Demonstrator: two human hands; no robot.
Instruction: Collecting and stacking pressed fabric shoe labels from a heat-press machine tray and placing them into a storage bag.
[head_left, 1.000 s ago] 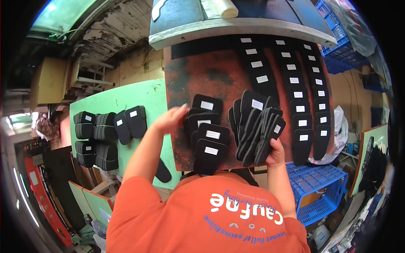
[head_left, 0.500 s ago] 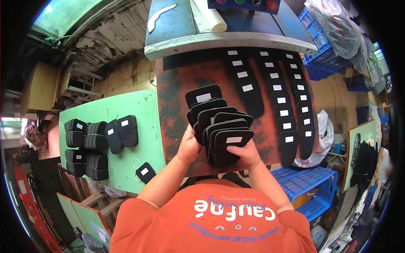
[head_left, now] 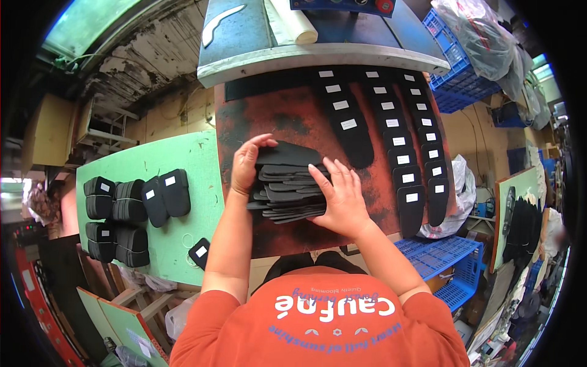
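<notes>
One stack of black insoles, cupped between loosely curled left fingers, spread right fingers

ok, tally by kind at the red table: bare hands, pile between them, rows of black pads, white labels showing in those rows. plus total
Bare hands, left hand and right hand: 2
Pile of black pads: 1
Rows of black pads: 3
White labels in the rows: 20
Total: 26
</notes>
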